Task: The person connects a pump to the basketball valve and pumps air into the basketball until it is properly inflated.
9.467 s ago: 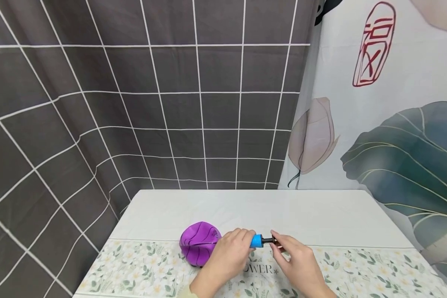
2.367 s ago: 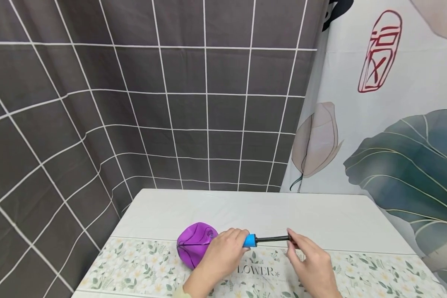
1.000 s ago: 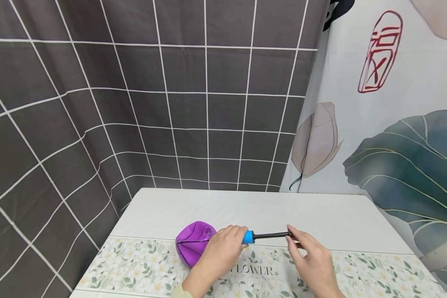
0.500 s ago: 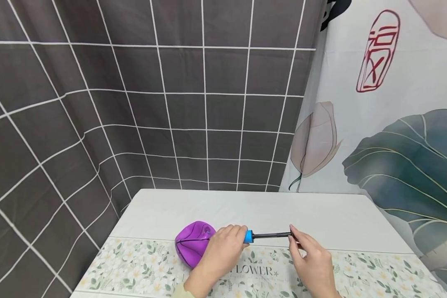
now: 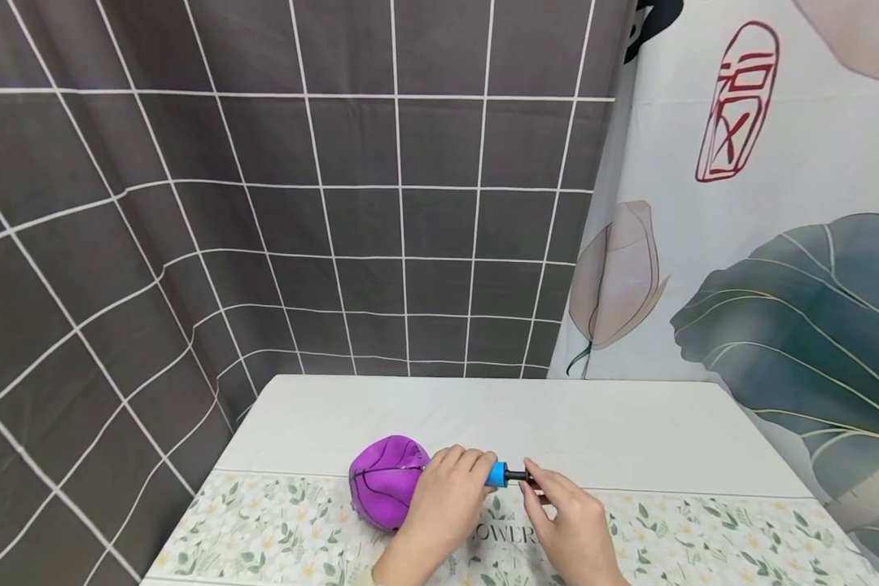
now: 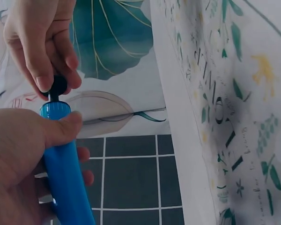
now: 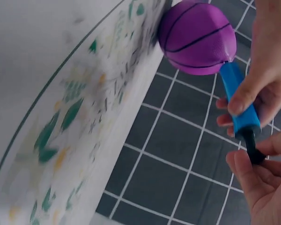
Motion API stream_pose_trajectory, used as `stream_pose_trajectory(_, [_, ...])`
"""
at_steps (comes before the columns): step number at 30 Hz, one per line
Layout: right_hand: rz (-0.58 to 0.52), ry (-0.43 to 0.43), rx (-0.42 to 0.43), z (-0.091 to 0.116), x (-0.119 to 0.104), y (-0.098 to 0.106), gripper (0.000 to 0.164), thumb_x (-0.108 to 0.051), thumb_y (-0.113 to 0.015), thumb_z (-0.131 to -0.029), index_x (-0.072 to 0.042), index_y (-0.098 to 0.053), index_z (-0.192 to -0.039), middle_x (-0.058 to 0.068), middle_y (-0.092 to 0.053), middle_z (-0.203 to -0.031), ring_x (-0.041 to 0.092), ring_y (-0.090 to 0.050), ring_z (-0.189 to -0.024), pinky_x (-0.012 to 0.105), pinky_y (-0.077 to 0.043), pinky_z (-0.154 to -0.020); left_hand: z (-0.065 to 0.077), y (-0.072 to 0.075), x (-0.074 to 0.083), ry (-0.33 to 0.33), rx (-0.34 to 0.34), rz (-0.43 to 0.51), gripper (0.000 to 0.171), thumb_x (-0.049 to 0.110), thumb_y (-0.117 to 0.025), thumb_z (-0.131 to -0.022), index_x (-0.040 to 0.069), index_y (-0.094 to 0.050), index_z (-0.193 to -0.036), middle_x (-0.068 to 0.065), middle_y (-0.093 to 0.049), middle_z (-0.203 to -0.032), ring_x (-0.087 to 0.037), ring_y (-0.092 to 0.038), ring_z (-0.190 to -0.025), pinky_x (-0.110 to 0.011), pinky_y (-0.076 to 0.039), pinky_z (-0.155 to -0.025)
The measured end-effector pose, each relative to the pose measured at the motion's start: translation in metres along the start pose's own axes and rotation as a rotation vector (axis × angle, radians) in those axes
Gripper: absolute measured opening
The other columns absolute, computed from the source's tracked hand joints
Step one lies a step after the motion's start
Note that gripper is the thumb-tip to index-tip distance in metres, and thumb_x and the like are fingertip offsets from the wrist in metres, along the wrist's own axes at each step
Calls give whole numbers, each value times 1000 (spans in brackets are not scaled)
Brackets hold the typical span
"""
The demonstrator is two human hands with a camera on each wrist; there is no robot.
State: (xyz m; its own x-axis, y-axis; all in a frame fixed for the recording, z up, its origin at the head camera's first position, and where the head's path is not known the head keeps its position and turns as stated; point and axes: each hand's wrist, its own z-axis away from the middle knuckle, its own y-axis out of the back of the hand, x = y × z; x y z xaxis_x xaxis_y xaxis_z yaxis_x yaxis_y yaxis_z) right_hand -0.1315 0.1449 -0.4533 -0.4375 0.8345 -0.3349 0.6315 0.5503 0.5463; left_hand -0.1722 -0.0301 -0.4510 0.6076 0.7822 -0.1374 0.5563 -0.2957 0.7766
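smooth plastic pump (image 6: pixel 69 180), rubbery ball (image 7: pixel 196 35)

black rod (image 5: pixel 516 475) now mostly inside blue pump (image 5: pixel 496 474); purple ball (image 5: pixel 384 484) seemingly rounder.

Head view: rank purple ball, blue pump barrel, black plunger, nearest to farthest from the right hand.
1. Black plunger: its end pinched by the right hand.
2. Blue pump barrel: just left of the plunger, gripped by the left hand.
3. Purple ball: farthest left, on the far side of the left hand.
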Motion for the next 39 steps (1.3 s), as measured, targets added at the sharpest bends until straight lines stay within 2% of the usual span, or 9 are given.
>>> stream_pose_trajectory(3, [13, 14, 22, -1, 7, 4, 38, 7, -83, -72, 1, -76, -108, 8, -77, -91, 12, -72, -68, 8, -53, -61, 1, 1, -2, 44, -16, 20, 42, 33, -84, -80, 15, -70, -115, 4, -70, -106, -12, -64, -93, -28, -55, -87])
stream_pose_trajectory(7, [26, 25, 77, -8, 20, 17, 39, 10, -79, -71, 1, -75, -110, 11, -77, -93, 15, -72, -66, 10, -54, -61, 1, 3, -6, 76, -41, 9, 42, 33, -83, -81, 14, -68, -116, 4, -70, -104, -12, -63, -89, -27, -56, -83])
stream_pose_trajectory(13, [56, -51, 79, -16, 36, 38, 36, 9, -75, -77, 2, -75, -112, 12, -77, -95, 21, -73, -68, 6, -52, -63, 1, 3, -9, 73, -22, -10, 44, 33, -83, -81, 15, -68, -117, 3, -70, -101, -12, -63, -86, -27, -56, -79])
stream_pose_trajectory(17, [60, -60, 89, -16, 40, 43, 36, 9, -75, -77, 2, -75, -112, 13, -77, -95, 23, -73, -69, 6, -52, -64, 1, 1, -10, 65, 6, -2, 45, 32, -84, -80, 14, -69, -118, 3, -70, -100, -12, -64, -86, -27, -57, -78])
stream_pose_trajectory(27, [75, 0, 118, -13, 25, 25, 38, 11, -78, -74, 2, -75, -111, 14, -77, -92, 17, -72, -65, 15, -56, -59, -1, -1, -6, 43, 81, -10, 46, 34, -88, -76, 12, -71, -113, 2, -71, -97, -12, -65, -82, -27, -57, -74])
stream_pose_trajectory(34, [43, 73, 50, -7, 5, 5, 38, 10, -80, -72, 4, -74, -110, 13, -77, -92, 12, -72, -66, 11, -55, -60, -2, 0, 0, 5, 94, -13, 45, 34, -87, -77, 11, -72, -113, 2, -72, -97, -13, -65, -81, -26, -57, -70])
stream_pose_trajectory(39, [-8, 99, 14, -3, 2, 1, 41, 8, -84, -71, 3, -74, -110, 10, -77, -93, 10, -72, -68, 8, -53, -61, 1, 1, 1, -7, 94, 5, 44, 35, -87, -76, 13, -73, -112, 4, -72, -96, -10, -65, -81, -24, -56, -70])
